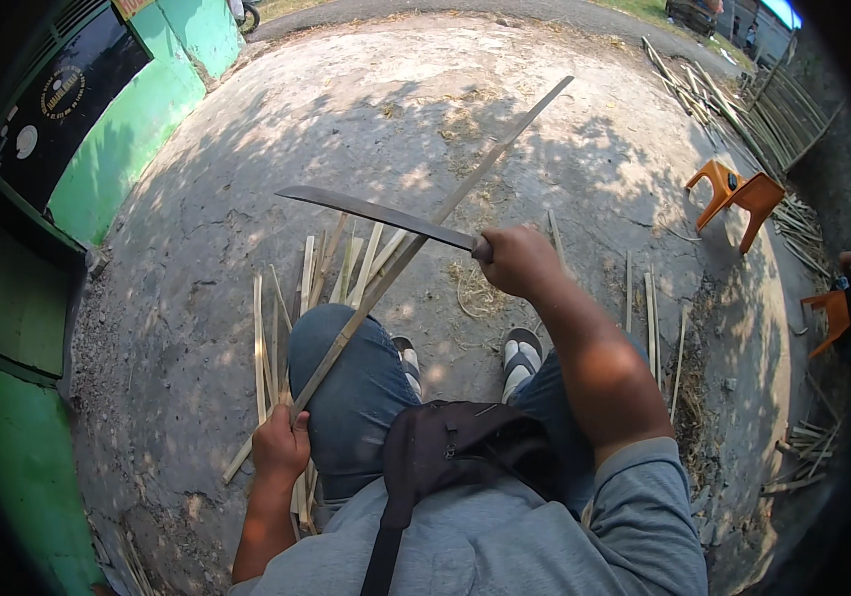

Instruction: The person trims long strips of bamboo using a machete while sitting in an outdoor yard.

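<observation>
Above the left knee (346, 377), a long bamboo strip (416, 238) is held slanting up and away over the concrete ground (346, 109), its near end clamped in the closed fingers of the left hand (282, 444). A long-bladed knife (376, 214) is gripped in the fisted right hand (515, 260), its blade laid across the strip. Split bamboo slats (316, 278) lie on the ground just beyond the knees.

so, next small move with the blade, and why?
Probably bring the machete in the right hand down onto the long bamboo strip. The left hand already braces the strip across the knee, and the blade sits right at it.
</observation>
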The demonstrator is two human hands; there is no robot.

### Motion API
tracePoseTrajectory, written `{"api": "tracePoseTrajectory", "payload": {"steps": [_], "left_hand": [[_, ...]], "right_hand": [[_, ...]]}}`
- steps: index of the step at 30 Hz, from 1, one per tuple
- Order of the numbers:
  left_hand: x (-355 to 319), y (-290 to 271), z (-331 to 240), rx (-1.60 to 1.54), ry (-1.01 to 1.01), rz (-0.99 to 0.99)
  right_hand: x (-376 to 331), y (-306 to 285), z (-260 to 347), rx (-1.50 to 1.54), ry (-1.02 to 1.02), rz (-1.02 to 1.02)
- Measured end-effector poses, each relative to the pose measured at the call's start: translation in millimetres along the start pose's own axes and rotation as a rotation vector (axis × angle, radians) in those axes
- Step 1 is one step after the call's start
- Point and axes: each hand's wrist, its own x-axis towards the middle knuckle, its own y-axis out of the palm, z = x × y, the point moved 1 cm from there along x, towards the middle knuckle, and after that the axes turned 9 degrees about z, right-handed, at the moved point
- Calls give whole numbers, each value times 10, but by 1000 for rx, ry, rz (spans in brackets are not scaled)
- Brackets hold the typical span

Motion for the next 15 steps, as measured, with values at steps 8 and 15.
{"api": "tracePoseTrajectory", "payload": {"steps": [8, 15], "left_hand": [[39, 176, 154, -113, 99, -51], [0, 103, -1, -29, 51, -90]], "right_hand": [[6, 31, 355, -19, -290, -12], [114, 68, -59, 88, -16, -24]]}}
